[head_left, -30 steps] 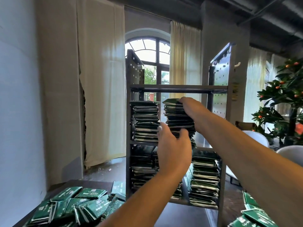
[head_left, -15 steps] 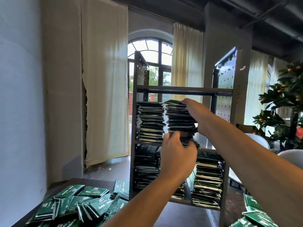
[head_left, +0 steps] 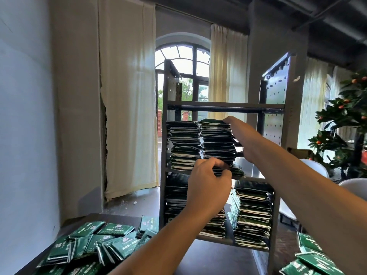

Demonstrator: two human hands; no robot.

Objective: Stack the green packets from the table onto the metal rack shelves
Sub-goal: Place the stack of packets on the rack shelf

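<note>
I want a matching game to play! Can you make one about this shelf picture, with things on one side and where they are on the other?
Things:
1. left hand
2. right hand
3. loose green packets
4. orange-fruited plant

Places:
A. far right of the room
B. on the table, lower left
C. at the bottom of the middle-shelf stack
D. against that stack's top and side

Pairs: 1-C, 2-D, 3-B, 4-A

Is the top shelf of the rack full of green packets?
No, the top shelf of the metal rack is bare; the green packets are stacked on the shelves below it.

Left hand (head_left: 208, 187) hides stack base; packet print (head_left: 117, 228) unreadable; table packets (head_left: 313, 262) cropped.
</note>
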